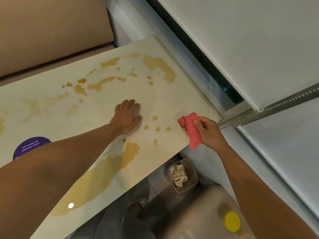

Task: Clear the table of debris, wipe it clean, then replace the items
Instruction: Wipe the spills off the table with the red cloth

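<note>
A pale marble-look table (181, 87) is covered with several brown liquid stains (160, 66), the largest puddle near its front edge. My left hand (127, 116) rests flat on the tabletop with its fingers spread, near the middle. My right hand (207, 130) grips a crumpled pink cloth (188, 125) at the table's right edge, the cloth touching the surface beside a few small brown drops (158, 129).
A round purple sticker (32, 147) lies on the table at the left, partly hidden by my left arm. Below the table stands a clear container (194, 176) holding crumpled stained tissue. A yellow-lidded item (232, 221) sits on a seat. A beige bench back (51, 31) lies beyond; a wall and blind are to the right.
</note>
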Available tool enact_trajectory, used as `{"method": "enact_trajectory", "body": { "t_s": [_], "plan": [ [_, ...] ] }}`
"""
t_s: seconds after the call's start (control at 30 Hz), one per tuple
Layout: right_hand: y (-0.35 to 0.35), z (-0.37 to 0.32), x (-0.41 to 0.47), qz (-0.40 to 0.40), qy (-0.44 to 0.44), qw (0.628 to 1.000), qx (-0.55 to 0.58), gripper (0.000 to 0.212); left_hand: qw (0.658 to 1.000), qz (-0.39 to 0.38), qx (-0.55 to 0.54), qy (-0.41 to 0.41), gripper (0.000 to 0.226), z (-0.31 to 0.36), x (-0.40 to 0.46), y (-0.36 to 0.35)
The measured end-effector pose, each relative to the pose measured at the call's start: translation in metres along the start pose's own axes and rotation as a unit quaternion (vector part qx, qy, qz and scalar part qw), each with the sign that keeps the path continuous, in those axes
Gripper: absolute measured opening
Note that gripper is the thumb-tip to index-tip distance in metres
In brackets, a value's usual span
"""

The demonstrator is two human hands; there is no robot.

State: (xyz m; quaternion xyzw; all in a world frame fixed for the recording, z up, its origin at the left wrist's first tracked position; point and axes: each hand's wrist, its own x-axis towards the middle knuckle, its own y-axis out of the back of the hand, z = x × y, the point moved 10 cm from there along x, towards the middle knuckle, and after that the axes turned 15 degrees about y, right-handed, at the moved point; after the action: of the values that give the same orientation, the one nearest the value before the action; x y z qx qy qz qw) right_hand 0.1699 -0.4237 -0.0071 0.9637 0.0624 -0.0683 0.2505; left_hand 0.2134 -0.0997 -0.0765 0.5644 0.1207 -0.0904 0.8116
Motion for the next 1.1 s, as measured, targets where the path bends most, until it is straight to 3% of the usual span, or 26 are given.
{"method": "enact_trajectory", "body": {
  "t_s": [0.1, 0.4, 0.67, 0.8, 0.93, 1.1],
  "plan": [
    [-0.004, -0.004, 0.010, -0.019, 0.014, 1.000, -0.011, 0.018, 1.000, 0.012, 0.001, -0.005, 0.054, 0.000, 0.004, -0.008],
    [-0.017, 0.018, 0.013, -0.026, -0.013, 1.000, 0.007, 0.024, 0.999, 0.046, 0.018, -0.021, 0.057, -0.002, 0.004, -0.013],
    [-0.008, 0.036, 0.031, -0.018, -0.002, 0.987, -0.157, 0.031, 0.998, 0.066, 0.009, -0.016, 0.059, -0.002, 0.004, -0.012],
    [-0.005, 0.031, 0.036, 0.002, 0.066, 0.958, -0.279, 0.029, 0.997, 0.073, 0.012, -0.012, 0.060, -0.002, 0.005, -0.012],
    [0.001, 0.022, 0.027, 0.078, 0.074, 0.944, -0.312, 0.027, 0.997, 0.073, 0.010, -0.008, 0.063, -0.003, 0.005, -0.011],
    [-0.038, 0.006, 0.009, 0.029, 0.200, 0.900, -0.386, 0.026, 0.997, 0.074, 0.013, -0.003, 0.065, -0.003, 0.005, -0.012]
  ]
}}
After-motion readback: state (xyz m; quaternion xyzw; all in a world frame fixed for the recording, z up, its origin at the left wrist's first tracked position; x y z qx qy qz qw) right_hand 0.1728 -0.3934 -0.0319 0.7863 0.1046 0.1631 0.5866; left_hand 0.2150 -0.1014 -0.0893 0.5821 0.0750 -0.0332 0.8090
